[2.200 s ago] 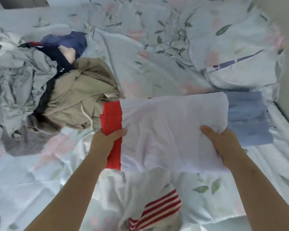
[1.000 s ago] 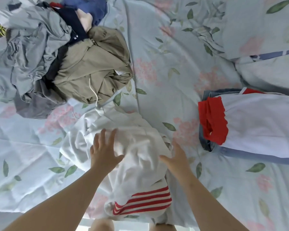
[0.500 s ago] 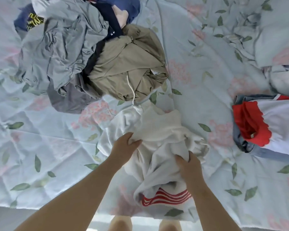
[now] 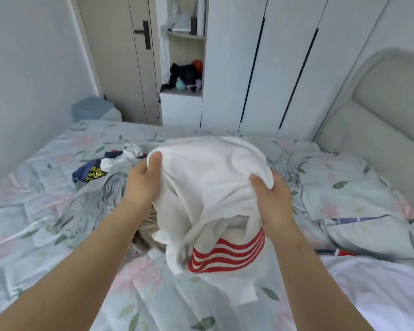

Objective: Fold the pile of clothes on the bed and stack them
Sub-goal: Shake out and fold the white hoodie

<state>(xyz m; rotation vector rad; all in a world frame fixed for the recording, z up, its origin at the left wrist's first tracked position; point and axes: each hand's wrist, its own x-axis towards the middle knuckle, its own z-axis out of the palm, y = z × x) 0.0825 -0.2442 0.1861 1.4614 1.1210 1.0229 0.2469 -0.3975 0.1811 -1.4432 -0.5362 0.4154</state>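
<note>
The only writing in view is a yellow print on the navy garment (image 4: 91, 173) at the far edge of the pile. It is too small and crumpled for you to read.

You hold the white garment (image 4: 213, 177) up in front of you, over the near middle of the bed (image 4: 41, 240), with its lower end hanging down toward the sheet. Your left grip (image 4: 142, 180) pinches the upper left edge, thumb on the near face and fingers hidden behind the cloth. Your right grip (image 4: 271, 194) is curled round a bunched fold on the right side, thumb on top. The cloth is matte white, limp and thick-looking, and it falls in heavy rounded folds. A band of curved red stripes (image 4: 225, 255) crosses its lower part.

The pile lies to the left, partly behind your left forearm. Its grey garment (image 4: 93, 197) is crumpled in long creases. The khaki garment (image 4: 150, 223) shows only under your left wrist.

At the lower right a folded white garment (image 4: 380, 292) lies flat and smooth, with a sliver of red at its far edge. It sits just beside the pillow (image 4: 349, 199).

The bed cover is quilted pale blue, printed with pink flowers and green leaves. A padded headboard (image 4: 380, 103) stands at the right.
</note>
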